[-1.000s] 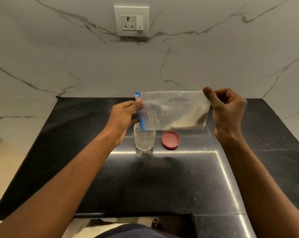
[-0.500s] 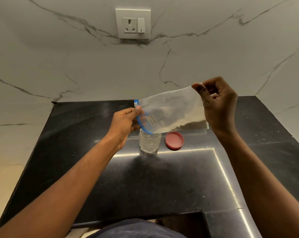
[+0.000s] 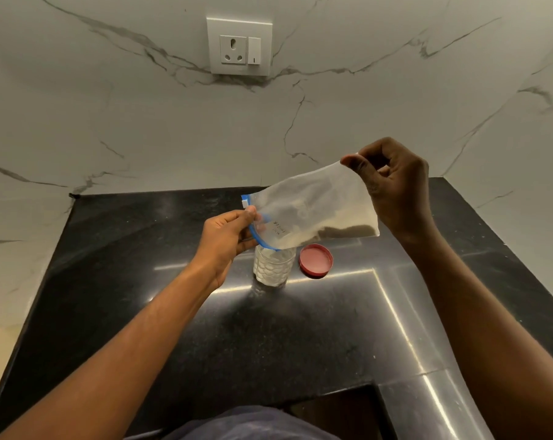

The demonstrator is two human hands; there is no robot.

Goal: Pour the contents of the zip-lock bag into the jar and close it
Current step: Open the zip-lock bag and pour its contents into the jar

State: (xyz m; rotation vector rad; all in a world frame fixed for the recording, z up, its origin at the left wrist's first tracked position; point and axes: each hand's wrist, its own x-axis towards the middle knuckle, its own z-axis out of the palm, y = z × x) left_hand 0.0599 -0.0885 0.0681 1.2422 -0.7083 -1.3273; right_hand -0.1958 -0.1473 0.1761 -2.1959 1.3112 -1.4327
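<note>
Head: 2 hands, left (image 3: 226, 238) & right (image 3: 392, 192), 1 bag (image 3: 313, 211), 1 jar (image 3: 273, 265), 1 lid (image 3: 316, 260).

Black countertop (image 3: 141, 281), marble wall (image 3: 110, 122), socket (image 3: 239, 46)

Compared with a second ago, the right hand (image 3: 395, 192) now holds its corner of the zip-lock bag (image 3: 313, 214) much higher, so the bag slopes steeply down to the left instead of hanging level. The blue-edged mouth, pinched by the left hand (image 3: 227, 236), now dips to just above the jar (image 3: 273, 266) opening. The pale contents now lie spread along the bag's lower edge toward the mouth rather than gathered at the right end.
</note>
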